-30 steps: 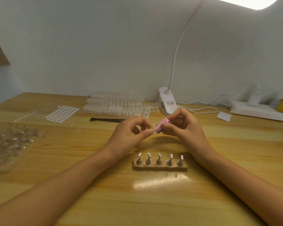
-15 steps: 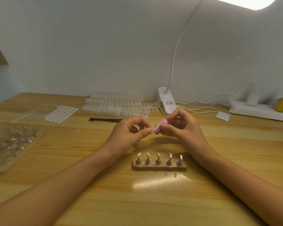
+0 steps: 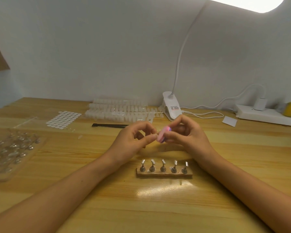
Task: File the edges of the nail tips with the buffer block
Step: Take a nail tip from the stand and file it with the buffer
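Pink block [image 3: 163, 134] pinched in my right hand [image 3: 190, 137]; my left hand [image 3: 133, 142] pinched one nail tip [image 3: 155, 135] against it; five metal stands [image 3: 163, 165] nearby.

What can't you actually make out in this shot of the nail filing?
All in the head view:
1. Edge of the nail tip: hidden by fingertips of the left hand and the buffer block in the right hand.
2. Print on the lamp clamp: too small.
3. The lamp head: cut off by top edge.
4. Contents of the clear box: blurred, partly cut by left edge.
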Motion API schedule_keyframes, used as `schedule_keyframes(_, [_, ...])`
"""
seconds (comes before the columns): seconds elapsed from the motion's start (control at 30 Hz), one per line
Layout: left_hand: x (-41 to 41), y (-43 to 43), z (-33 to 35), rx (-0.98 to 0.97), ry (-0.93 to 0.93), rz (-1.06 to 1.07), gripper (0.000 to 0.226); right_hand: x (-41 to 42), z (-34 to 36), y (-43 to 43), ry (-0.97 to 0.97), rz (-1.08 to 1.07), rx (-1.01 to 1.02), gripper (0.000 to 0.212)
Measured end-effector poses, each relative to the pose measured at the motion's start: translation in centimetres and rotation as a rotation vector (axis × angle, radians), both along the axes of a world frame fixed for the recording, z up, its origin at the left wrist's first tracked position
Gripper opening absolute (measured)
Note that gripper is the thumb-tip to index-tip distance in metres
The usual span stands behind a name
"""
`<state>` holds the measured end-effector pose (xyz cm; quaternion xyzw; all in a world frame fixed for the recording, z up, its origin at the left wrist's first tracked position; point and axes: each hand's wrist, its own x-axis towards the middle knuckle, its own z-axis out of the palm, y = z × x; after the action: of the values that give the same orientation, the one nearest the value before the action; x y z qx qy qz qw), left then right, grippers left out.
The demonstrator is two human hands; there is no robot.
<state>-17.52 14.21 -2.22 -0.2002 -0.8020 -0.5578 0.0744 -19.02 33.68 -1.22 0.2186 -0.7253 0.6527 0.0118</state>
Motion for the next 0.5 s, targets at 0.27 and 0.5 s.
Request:
schedule_keyframes(0.27, [0.2,0.1,0.2,-0.058,0.052,0.008,0.006,-0.1,-0.1,0.1,-0.011,-0.004,-0.036,0.029])
schedule_keyframes(0.5, [0.3,-0.3,0.4,0.045,-0.088,0.054,0.019,-1.0,-0.6,1.8,0.057,-0.028,0.214,0.034])
